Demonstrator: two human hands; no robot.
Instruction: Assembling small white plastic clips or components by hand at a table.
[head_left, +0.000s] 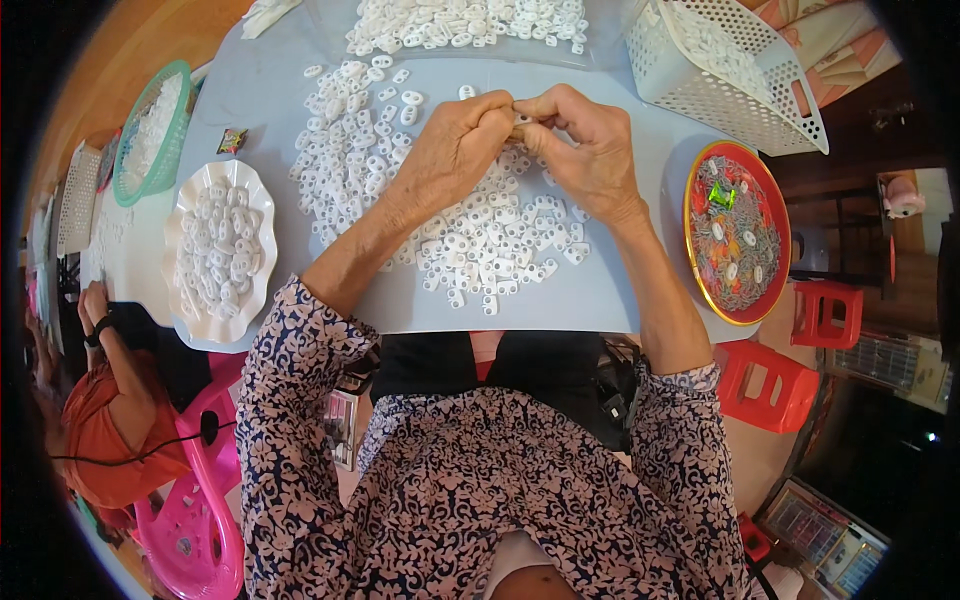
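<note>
This is looking like a small workshop, perhaps domestic: parts (490, 255) are crowding the table (602, 295), baskets (690, 95) are holding more, stools (797, 398) are standing nearby, and another person (130, 440) is reaching over a second table (143, 262).

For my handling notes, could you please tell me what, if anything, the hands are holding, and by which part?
It cannot be told: the left hand and right hand pinch close together above the white pieces, hiding whatever may be between them.

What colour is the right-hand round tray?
The round tray is red with a gold rim, clearest in the head view.
</note>
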